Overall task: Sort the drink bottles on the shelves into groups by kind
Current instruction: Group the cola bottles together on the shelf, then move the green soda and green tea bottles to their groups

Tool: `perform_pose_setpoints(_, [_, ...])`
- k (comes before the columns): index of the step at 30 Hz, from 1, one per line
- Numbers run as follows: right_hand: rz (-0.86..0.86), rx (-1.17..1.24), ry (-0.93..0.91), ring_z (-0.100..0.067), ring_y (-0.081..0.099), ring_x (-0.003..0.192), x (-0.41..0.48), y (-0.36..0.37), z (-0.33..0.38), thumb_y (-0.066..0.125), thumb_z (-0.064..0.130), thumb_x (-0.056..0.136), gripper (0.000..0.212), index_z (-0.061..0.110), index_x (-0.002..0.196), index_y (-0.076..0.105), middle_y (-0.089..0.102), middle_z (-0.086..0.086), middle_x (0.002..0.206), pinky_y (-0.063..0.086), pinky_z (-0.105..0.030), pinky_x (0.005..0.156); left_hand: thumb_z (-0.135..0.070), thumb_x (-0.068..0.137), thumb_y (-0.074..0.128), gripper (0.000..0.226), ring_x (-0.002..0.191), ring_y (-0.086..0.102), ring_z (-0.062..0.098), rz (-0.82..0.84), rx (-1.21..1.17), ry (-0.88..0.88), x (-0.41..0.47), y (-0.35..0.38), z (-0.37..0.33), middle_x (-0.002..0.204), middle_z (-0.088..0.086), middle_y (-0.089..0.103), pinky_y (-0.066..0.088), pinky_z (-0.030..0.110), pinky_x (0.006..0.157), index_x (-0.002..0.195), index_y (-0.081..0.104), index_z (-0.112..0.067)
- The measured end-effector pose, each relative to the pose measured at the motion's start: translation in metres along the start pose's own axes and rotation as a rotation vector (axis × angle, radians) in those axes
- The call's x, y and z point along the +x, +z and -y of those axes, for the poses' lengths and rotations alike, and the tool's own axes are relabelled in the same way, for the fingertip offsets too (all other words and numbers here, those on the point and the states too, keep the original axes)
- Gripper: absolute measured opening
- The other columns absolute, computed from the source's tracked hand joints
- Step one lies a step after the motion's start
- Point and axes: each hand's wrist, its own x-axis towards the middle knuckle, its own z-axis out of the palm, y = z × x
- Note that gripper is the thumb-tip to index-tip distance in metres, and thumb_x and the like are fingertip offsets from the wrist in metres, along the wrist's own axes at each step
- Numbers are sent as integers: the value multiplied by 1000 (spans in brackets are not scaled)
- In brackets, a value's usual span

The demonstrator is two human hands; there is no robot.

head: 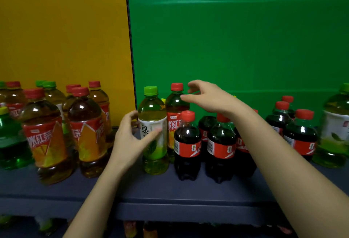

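Observation:
A green tea bottle (153,117) with a light green cap and white label stands upright at the middle of the dark shelf (170,190). My left hand (130,139) wraps its label from the left, thumb across the front. Right behind it stands an iced red tea bottle (174,105) with a red cap. My right hand (207,98) hovers open beside that bottle's neck, fingers spread, touching nothing I can make out. Short cola bottles (187,143) with red caps stand to the right, under my right forearm.
Several iced red tea bottles (45,134) crowd the left side before a yellow back panel. A green soda bottle (9,139) is at the far left. More cola bottles (300,134) and a large green tea bottle (334,130) stand far right. A lower shelf holds bottles.

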Motion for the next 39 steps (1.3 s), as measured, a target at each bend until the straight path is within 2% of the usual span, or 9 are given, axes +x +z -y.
perform_pose_setpoints(2, [112,-35,48,-20,50,118,7,0,2,61,41,85,64,11,137,38,52,-5,131,39,-30,99,-42,61,81,68,105,57,8,75,-86,-21,3,2,2,111,-9,61,48,12,78,118,50,-22])
perform_pose_setpoints(4, [199,-97,68,-20,53,113,13,1,4,65,45,80,63,14,131,44,55,-4,127,42,-34,98,-46,54,85,68,103,60,7,119,-154,-35,7,2,7,107,-10,65,52,19,79,111,55,-23])
perform_pose_setpoints(6, [235,-146,63,-19,56,107,18,1,7,70,46,75,63,16,125,48,57,-2,122,45,-33,94,-47,49,85,70,102,61,6,152,-178,-55,9,2,9,108,-9,66,53,27,82,109,57,-25])
perform_pose_setpoints(12, [296,-148,80,-18,62,93,28,10,15,79,39,68,59,13,114,56,64,-4,110,54,-30,78,-33,50,86,68,99,63,6,205,-183,-73,11,0,8,106,-6,67,54,20,75,111,59,-20])
perform_pose_setpoints(21, [105,-81,71,-21,64,93,25,15,5,85,43,53,54,18,97,67,69,-4,99,53,-34,85,-34,48,85,60,91,66,9,103,-218,-49,2,-3,-2,98,-1,71,56,27,76,100,64,-16])
perform_pose_setpoints(24, [39,-50,38,-19,63,94,23,8,8,85,42,54,53,19,99,67,69,-1,100,52,-33,87,-39,46,86,57,86,65,1,45,-203,-14,-1,-9,-11,94,-5,70,54,18,70,95,64,-21])
perform_pose_setpoints(31, [-114,83,-101,-18,59,104,15,-9,30,83,44,50,73,25,116,59,66,0,112,47,-34,93,-33,50,82,48,87,67,9,-109,-246,16,-5,-37,-39,92,-4,72,57,24,71,94,67,-23])
perform_pose_setpoints(35, [-161,236,-221,-14,58,103,8,-11,46,84,33,59,66,24,119,56,65,1,111,45,-24,82,-35,50,82,45,86,67,6,-177,-228,32,-16,-57,-55,90,-9,72,56,22,70,91,67,-26])
perform_pose_setpoints(39, [-237,310,-318,-16,58,106,5,-1,65,82,41,55,68,26,116,58,64,3,113,46,-39,96,-39,47,88,50,91,67,9,-266,-172,47,-37,-85,-65,92,-6,72,56,22,69,91,68,-27])
